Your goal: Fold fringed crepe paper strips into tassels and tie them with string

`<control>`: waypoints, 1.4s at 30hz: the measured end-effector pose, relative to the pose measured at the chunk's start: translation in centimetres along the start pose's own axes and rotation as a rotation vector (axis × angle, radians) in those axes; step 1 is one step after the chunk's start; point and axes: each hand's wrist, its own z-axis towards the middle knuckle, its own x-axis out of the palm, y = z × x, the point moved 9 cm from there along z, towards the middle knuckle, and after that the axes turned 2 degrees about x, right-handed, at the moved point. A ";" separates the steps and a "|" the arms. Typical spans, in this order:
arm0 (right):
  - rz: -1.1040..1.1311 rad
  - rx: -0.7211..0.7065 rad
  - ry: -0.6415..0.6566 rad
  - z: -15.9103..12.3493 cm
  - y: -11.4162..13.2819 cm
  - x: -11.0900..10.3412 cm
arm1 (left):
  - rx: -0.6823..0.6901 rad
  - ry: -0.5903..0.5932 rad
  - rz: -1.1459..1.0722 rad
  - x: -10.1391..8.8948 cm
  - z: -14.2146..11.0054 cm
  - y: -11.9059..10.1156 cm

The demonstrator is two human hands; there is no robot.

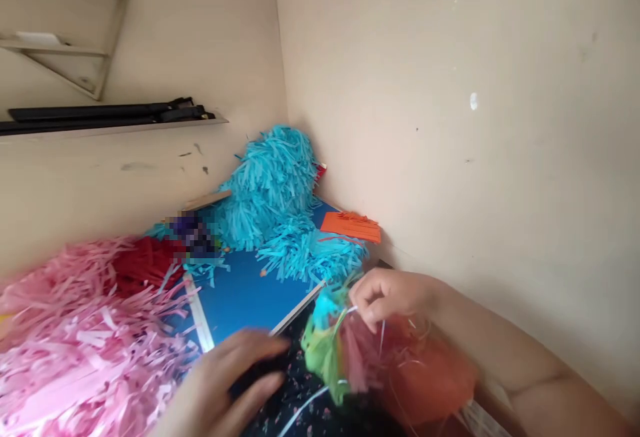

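Note:
My right hand [395,292] is closed in a pinch on a thin white string. Below it hangs a bunch of coloured paper tassels [325,347], green, light blue, pink and orange, over my lap. My left hand [240,370] is slightly blurred and stays apart from the tassels, its thumb and fingers spread with nothing between them. Another white length of string [305,410] trails from the tassels toward the lower edge. Dark floral cloth [300,390] covers my lap beneath both hands.
Pink fringed paper [90,350] is heaped at the left beside red fringe [147,263]. Light blue fringe [275,183] piles up in the corner on a blue table [240,297]. An orange paper piece [350,227] lies by the wall. A shelf [150,129] holds black items.

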 end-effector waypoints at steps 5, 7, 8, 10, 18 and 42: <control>-0.071 0.015 0.034 3.9 3.5 1.8 | -0.038 0.130 0.044 5.4 6.6 -1.6; -0.066 0.028 -0.065 4.7 3.3 1.2 | -0.063 0.039 0.152 5.8 5.5 -0.3; -0.061 0.028 -0.117 5.2 3.2 0.8 | -0.070 -0.027 0.196 5.8 4.2 0.4; -0.030 -0.002 -0.202 6.2 3.0 0.4 | -0.083 -0.141 0.255 5.6 1.2 1.4; 0.092 -0.135 -0.068 9.4 4.3 3.5 | -0.008 -0.131 0.293 2.9 -1.5 1.0; 0.205 -0.271 -0.279 4.8 3.0 -0.6 | -0.510 0.255 -0.673 2.4 -0.8 3.9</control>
